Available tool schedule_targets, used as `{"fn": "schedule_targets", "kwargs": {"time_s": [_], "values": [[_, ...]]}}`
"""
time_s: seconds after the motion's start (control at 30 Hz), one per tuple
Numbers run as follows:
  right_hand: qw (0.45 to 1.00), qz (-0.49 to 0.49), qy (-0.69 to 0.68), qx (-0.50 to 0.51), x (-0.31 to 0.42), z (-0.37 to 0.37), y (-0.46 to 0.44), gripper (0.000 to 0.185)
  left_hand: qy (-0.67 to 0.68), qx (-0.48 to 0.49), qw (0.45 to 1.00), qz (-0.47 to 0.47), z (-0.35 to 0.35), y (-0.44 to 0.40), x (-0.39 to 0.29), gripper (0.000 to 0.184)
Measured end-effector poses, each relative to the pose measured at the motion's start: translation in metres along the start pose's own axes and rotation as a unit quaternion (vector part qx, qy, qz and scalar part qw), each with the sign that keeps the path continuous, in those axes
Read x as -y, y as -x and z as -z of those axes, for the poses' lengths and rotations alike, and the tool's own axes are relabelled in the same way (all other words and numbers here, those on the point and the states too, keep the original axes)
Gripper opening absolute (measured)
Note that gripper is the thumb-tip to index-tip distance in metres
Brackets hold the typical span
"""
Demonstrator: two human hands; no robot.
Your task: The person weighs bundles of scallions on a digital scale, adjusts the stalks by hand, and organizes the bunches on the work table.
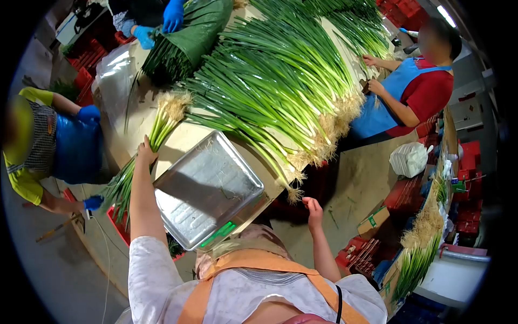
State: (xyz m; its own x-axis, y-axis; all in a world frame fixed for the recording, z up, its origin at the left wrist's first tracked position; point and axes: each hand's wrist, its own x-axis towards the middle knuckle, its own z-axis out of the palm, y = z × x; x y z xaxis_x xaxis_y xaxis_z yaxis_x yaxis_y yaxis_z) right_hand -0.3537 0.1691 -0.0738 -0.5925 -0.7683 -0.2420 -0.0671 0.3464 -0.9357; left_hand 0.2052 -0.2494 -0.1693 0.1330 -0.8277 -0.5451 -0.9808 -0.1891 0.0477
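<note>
My left hand (145,153) is closed around a bunch of green onions (162,123), with the roots up and the leaves hanging down to the left. Beside it, an empty metal tray (216,186) lies tilted on the table's near corner, with a few root bits in it. My right hand (313,213) is raised in the air, fingers loosely apart, with nothing in it. Just beyond that hand, the root ends of a large heap of green onions (291,92) reach the table edge.
Opposite, blue-gloved hands (172,16) hold a leafy bundle (199,38). A person in a blue apron (388,97) stands at the right, and another person (75,140) at the left. Red crates (359,254), a white bag (408,159) and a cardboard box (373,222) are on the right.
</note>
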Motion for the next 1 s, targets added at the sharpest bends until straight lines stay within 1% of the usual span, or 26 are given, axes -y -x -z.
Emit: {"fn": "schedule_targets", "kwargs": {"time_s": [0.03, 0.1, 0.13, 0.17, 0.23, 0.3, 0.33, 0.37, 0.43, 0.47, 0.5, 0.57, 0.67, 0.77, 0.8, 0.9, 0.97, 1.0], "values": [[0.999, 0.020, 0.035, 0.004, 0.001, -0.004, 0.001, 0.023, 0.001, -0.032, 0.999, 0.011, -0.008, 0.002, -0.003, 0.115], [0.993, 0.062, 0.101, 0.018, 0.009, -0.017, -0.009, 0.020, -0.030, -0.013, 0.999, 0.023, 0.028, 0.035, -0.022, 0.119], [0.990, 0.067, 0.121, 0.040, 0.009, -0.021, -0.017, 0.020, -0.026, -0.058, 0.998, 0.009, 0.038, 0.054, -0.028, 0.119], [0.986, 0.095, 0.120, 0.066, 0.024, -0.032, -0.024, 0.023, -0.012, -0.084, 0.996, -0.008, 0.051, 0.070, -0.036, 0.118], [0.941, 0.212, 0.250, 0.082, 0.031, -0.051, -0.052, 0.028, 0.039, -0.168, 0.981, -0.085, 0.061, 0.091, -0.041, 0.111], [0.907, 0.266, 0.305, 0.117, 0.049, -0.076, -0.077, 0.037, 0.073, -0.255, 0.952, -0.151, 0.055, 0.109, -0.038, 0.099], [0.887, 0.274, 0.352, 0.123, 0.045, -0.087, -0.094, 0.047, 0.088, -0.297, 0.933, -0.183, 0.050, 0.120, -0.036, 0.094], [0.864, 0.281, 0.396, 0.129, 0.040, -0.098, -0.111, 0.057, 0.094, -0.314, 0.925, -0.192, 0.049, 0.138, -0.036, 0.089], [0.810, 0.227, 0.519, 0.149, 0.046, -0.121, -0.134, 0.080, 0.102, -0.348, 0.908, -0.210, 0.054, 0.187, -0.037, 0.080], [0.795, 0.207, 0.549, 0.153, 0.046, -0.131, -0.146, 0.093, 0.106, -0.356, 0.907, -0.199, 0.056, 0.210, -0.036, 0.073], [0.752, 0.197, 0.610, 0.152, 0.045, -0.136, -0.152, 0.097, 0.110, -0.365, 0.904, -0.195, 0.050, 0.224, -0.028, 0.072], [0.733, 0.149, 0.644, 0.163, 0.051, -0.147, -0.157, 0.088, 0.119, -0.387, 0.896, -0.184, 0.040, 0.254, -0.014, 0.070], [0.746, 0.120, 0.615, 0.226, 0.042, -0.148, -0.171, 0.069, 0.142, -0.369, 0.911, -0.119, 0.024, 0.300, 0.001, 0.065], [0.728, 0.115, 0.630, 0.247, 0.051, -0.146, -0.155, 0.051, 0.184, -0.375, 0.905, -0.083, -0.006, 0.330, 0.016, 0.059], [0.755, 0.162, 0.597, 0.216, 0.064, -0.136, -0.145, 0.045, 0.193, -0.377, 0.903, -0.073, -0.013, 0.341, 0.017, 0.057], [0.805, 0.115, 0.551, 0.186, 0.056, -0.105, -0.172, 0.039, 0.238, -0.376, 0.895, -0.039, -0.029, 0.374, 0.014, 0.051], [0.848, 0.169, 0.486, 0.130, 0.105, -0.067, -0.158, 0.034, 0.264, -0.371, 0.890, -0.024, -0.042, 0.390, 0.012, 0.050], [0.866, 0.191, 0.450, 0.104, 0.115, -0.046, -0.160, 0.032, 0.274, -0.376, 0.885, -0.014, -0.045, 0.396, 0.009, 0.046]]}}
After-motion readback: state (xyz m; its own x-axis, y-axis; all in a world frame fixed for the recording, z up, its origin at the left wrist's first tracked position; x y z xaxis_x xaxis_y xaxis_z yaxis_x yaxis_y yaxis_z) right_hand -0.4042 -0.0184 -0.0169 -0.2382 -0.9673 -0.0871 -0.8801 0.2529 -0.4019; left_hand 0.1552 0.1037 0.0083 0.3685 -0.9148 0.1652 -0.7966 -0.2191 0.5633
